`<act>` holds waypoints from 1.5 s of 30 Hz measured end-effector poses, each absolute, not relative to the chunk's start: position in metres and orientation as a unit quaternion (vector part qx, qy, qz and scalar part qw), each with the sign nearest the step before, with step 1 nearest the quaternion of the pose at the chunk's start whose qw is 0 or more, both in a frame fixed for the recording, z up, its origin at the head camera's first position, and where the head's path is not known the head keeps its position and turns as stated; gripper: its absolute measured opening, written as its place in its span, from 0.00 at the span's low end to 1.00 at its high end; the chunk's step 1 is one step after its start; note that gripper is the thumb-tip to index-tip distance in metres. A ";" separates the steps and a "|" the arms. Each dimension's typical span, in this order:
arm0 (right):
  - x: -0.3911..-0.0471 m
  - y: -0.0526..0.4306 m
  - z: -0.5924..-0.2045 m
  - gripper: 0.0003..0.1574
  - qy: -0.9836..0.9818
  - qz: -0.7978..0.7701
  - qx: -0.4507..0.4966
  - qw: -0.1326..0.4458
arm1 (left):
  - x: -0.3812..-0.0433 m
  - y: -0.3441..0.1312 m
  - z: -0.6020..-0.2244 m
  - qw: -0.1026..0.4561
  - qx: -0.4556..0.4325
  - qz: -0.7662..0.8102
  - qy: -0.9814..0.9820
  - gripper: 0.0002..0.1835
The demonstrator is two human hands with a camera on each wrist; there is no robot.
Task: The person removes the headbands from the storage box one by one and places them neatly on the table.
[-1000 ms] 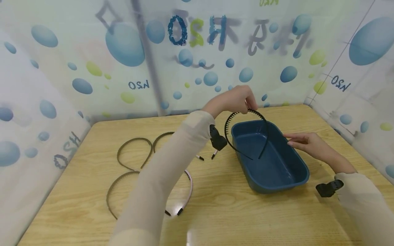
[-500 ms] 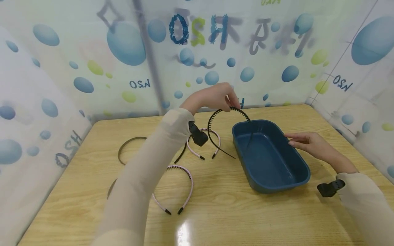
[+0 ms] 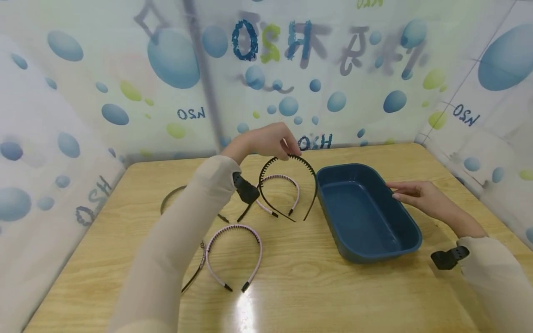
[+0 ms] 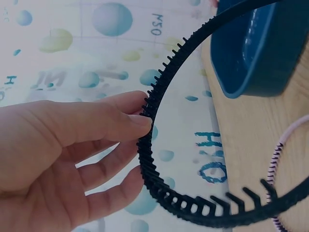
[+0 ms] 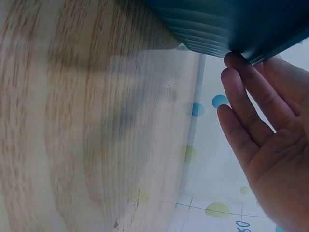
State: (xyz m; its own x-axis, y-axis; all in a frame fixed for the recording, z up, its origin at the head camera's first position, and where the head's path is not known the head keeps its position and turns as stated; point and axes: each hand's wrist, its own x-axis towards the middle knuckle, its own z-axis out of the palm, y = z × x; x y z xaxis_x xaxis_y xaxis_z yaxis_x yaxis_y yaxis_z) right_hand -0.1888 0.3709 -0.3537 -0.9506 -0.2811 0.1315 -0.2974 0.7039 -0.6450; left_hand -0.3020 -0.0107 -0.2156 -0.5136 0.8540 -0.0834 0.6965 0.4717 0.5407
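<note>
In the head view my left hand [image 3: 272, 141] pinches a black toothed headband [image 3: 315, 178] at the top of its arch, ends hanging down, left of the blue bin [image 3: 366, 256]. The left wrist view shows thumb and fingertips on the toothed black headband [image 4: 166, 82]. My right hand [image 3: 422, 199] touches the bin's right rim. In the right wrist view its fairly straight fingers [image 5: 246, 104] meet the outer wall of the blue bin [image 5: 207, 29]. A pink headband [image 3: 261, 252] lies in front; another pink headband [image 3: 298, 194] lies behind the held one.
A brown headband [image 3: 166, 199] and a dark headband [image 3: 193, 276] lie partly hidden under my left sleeve [image 3: 179, 231]. The dark end of another headband [image 3: 246, 212] shows near my left wrist. The wooden table [image 3: 308, 296] meets a bubble-patterned backdrop [image 3: 354, 111].
My left hand has moved left with the black headband, from above the bin to beside it, over the rear pink headband. My right hand has stayed at the bin's rim.
</note>
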 end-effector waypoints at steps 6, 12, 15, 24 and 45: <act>-0.187 0.370 -0.353 0.23 -0.921 0.357 0.152 0.014 | -0.303 -0.019 -0.229 0.189 0.459 0.227 0.838 0.16; -0.186 0.368 -0.351 0.23 -0.922 0.357 0.148 0.013 | -0.301 -0.023 -0.243 0.206 0.448 0.230 0.839 0.16; -0.185 0.368 -0.351 0.23 -0.923 0.356 0.146 0.009 | -0.300 -0.024 -0.250 0.215 0.442 0.231 0.840 0.16; -0.187 0.371 -0.355 0.24 -0.921 0.360 0.146 0.013 | -0.290 -0.020 -0.273 0.234 0.448 0.239 0.829 0.16; -0.185 0.370 -0.353 0.25 -0.923 0.357 0.144 0.011 | -0.275 -0.012 -0.316 0.281 0.497 0.255 0.780 0.15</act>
State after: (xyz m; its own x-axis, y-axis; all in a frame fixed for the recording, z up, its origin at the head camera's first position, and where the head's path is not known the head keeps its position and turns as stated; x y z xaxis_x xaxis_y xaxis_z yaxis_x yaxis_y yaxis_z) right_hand -0.1855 0.3697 -0.3530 -0.9583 -0.2576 0.1233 -0.2735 0.7037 -0.6558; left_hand -0.2746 -0.0116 -0.3160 -0.3473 0.9194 -0.1848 0.6321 0.3751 0.6781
